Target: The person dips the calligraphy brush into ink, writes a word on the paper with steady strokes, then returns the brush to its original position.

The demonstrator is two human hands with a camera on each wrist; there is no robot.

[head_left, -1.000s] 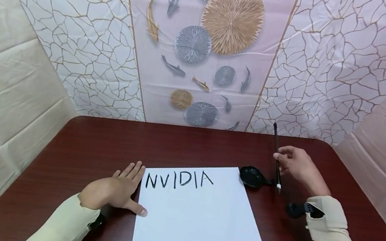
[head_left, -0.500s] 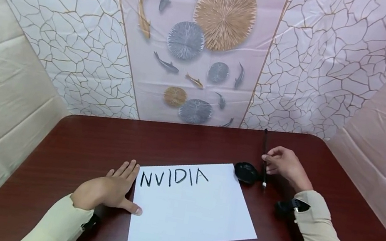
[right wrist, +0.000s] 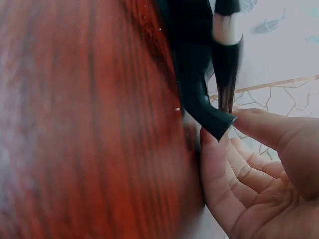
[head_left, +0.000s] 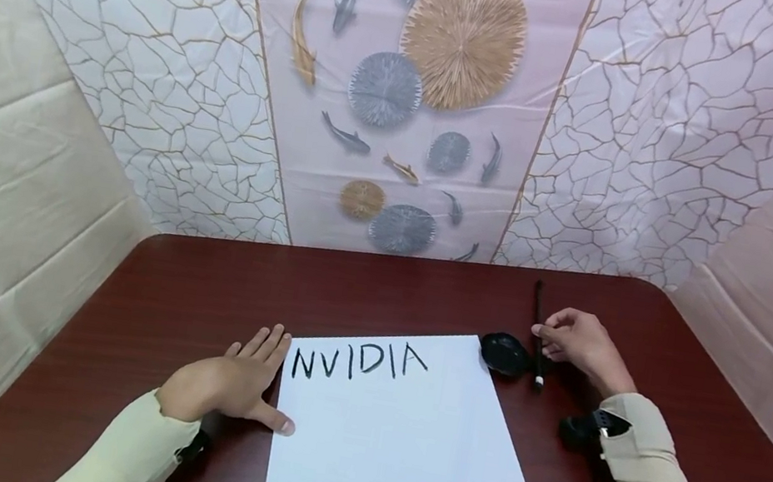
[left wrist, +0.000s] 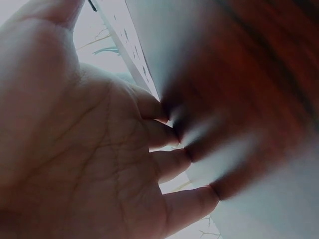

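Observation:
My left hand [head_left: 223, 384] lies flat with spread fingers at the left edge of a white sheet of paper [head_left: 401, 437], the thumb resting on the sheet. Black brushed letters reading "NVIDIA" run along its upper part. At the right, my right hand [head_left: 586, 344] pinches a dark writing brush [head_left: 538, 303] between thumb and fingers, low over the table. A white band shows near the brush's lower end. Right beside it is a black ink dish [head_left: 504, 352] at the paper's upper right corner; its handle [right wrist: 194, 84] shows next to the brush in the right wrist view.
A dark red wooden table [head_left: 214, 273] carries everything. Behind it hangs a patterned cloth [head_left: 386, 148], with pale cloth walls on both sides. Each wrist wears a black camera strap [head_left: 611, 424].
The right hand has brought the brush down and slightly left, toward the ink dish and the table. My left hand stays on the paper's edge. The head view shifted a little and came back.

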